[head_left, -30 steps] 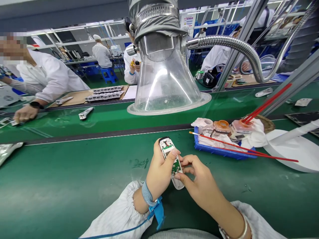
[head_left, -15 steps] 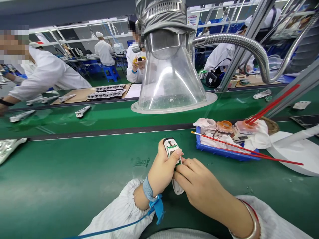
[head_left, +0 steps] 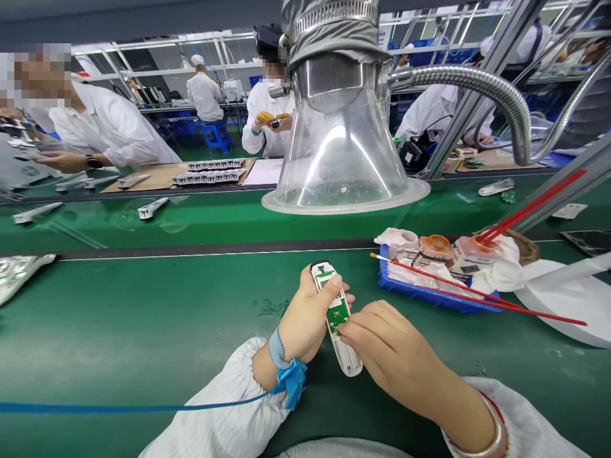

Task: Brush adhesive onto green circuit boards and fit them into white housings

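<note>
My left hand [head_left: 303, 321] is wrapped around a white elongated device housing [head_left: 349, 361], its thumb lying across the upper part. Inside the open housing a green circuit board [head_left: 337, 314] shows, with a white-framed part under my thumb. The lower end of the housing is bare and ribbed inside. My right hand [head_left: 398, 350] has its thumb and fingers pinched together at the board's lower edge; whatever lies between the fingertips is hidden. A blue wrist strap [head_left: 289, 376] with a cord sits on my left wrist.
A clear fume hood [head_left: 346, 159] hangs ahead above the bench. To the right, a blue tray [head_left: 424, 298] holds jars, tissue and red-handled brushes, beside a white dish-like shade [head_left: 568, 299]. A silvery bag [head_left: 19, 273] lies left. White housings [head_left: 153, 208] rest on the green belt; co-workers sit beyond.
My right hand has shifted slightly right and down, uncovering more of the green board and the housing's lower end. At left, a co-worker's arm has drawn back from the belt.
</note>
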Tool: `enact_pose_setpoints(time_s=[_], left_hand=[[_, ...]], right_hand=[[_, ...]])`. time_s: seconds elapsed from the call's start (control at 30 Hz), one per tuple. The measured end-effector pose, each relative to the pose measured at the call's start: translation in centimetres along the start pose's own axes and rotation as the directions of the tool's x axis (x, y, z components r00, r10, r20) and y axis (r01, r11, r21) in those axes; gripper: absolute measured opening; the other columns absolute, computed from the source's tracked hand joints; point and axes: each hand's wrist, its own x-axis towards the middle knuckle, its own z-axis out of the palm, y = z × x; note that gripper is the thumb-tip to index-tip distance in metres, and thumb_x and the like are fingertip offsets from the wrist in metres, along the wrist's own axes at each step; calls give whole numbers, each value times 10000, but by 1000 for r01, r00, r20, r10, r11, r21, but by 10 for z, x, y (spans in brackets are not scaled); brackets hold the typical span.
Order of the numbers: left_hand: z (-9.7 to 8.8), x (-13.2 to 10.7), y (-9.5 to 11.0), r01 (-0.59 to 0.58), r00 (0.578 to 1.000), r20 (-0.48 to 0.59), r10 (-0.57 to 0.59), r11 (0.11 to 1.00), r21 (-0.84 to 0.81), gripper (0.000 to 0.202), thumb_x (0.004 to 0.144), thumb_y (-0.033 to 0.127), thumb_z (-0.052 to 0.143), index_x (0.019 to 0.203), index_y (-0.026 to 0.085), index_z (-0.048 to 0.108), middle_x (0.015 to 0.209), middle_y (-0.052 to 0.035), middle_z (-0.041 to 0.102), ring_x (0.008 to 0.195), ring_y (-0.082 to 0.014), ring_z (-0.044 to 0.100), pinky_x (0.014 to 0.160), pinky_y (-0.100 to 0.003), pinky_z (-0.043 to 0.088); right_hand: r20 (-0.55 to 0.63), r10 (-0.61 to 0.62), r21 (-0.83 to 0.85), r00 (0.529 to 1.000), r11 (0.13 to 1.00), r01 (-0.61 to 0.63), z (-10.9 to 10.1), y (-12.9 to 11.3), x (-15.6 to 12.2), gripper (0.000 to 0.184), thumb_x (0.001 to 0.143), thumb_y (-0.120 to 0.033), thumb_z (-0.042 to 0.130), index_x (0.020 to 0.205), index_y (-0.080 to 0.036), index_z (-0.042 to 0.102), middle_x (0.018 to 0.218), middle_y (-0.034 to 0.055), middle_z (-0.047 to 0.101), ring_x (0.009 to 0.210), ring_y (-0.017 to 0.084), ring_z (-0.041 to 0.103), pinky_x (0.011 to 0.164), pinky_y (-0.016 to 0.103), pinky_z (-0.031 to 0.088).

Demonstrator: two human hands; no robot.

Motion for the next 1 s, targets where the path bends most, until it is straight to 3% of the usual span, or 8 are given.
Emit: enact_pose_setpoints(time_s=[0.17,0.33,0.43,0.53,0.67,0.8,0.9,1.0], left_hand=[[2,-5,2,-32,999,7,32,999,15,299,837,310,573,1028,208,367,835,4,547,726,-100,572,648,-247,472],[2,-7,0,-48,999,16,48,998,27,309,840,280,569,1055,203,360,834,0,556,748,-103,583,683,-248,473],[3,-7,0,-30,1000,4,30,998,57,302,852,262,548,1072,197,352,830,-3,556,728,-97,586,680,-243,474],[3,-7,0,-19,1000,-7,19,995,93,327,853,264,545,1097,198,338,832,-5,554,727,-97,589,674,-237,479],[2,-7,0,-25,1000,-15,27,991,129,362,851,268,547,1130,207,323,856,-18,561,762,-119,602,688,-260,489],[2,-5,3,-6,999,-31,7,999,41,313,845,250,556,1074,199,349,840,-16,559,736,-114,596,670,-256,486],[0,-3,5,27,999,-40,-31,995,-97,257,834,250,573,982,183,375,826,-13,545,693,-104,578,637,-251,481],[-2,-1,7,52,998,-20,-58,974,-221,178,849,232,549,898,172,389,777,-3,520,656,-92,553,624,-245,470]], right_hand=[[-96,-97,86,991,991,105,-6,3,-1,254,826,41,466,994,-149,448,901,44,593,769,157,412,674,327,342],[56,-127,62,990,990,124,-8,1,4,166,880,-17,370,840,-145,466,823,45,558,724,148,406,660,326,328],[134,-166,6,977,986,167,-11,-4,10,301,922,-65,253,733,-143,474,720,41,515,673,145,380,637,324,319],[147,-218,-63,965,972,229,-12,-7,14,376,926,-77,217,679,-137,494,690,51,503,655,148,369,609,316,317],[172,-281,-154,944,939,308,-11,-10,15,326,895,-73,300,656,-139,513,687,61,519,637,156,359,584,318,318],[128,-347,-140,929,921,363,-13,-4,14,306,878,-46,304,692,-147,525,746,67,568,644,160,391,604,345,350],[35,-244,-19,969,969,245,-15,7,9,230,893,-60,330,800,-165,512,830,51,597,695,157,440,643,347,394],[-134,-72,64,988,995,81,-15,16,2,183,844,-34,499,797,-201,442,863,6,625,731,142,465,664,317,423]])
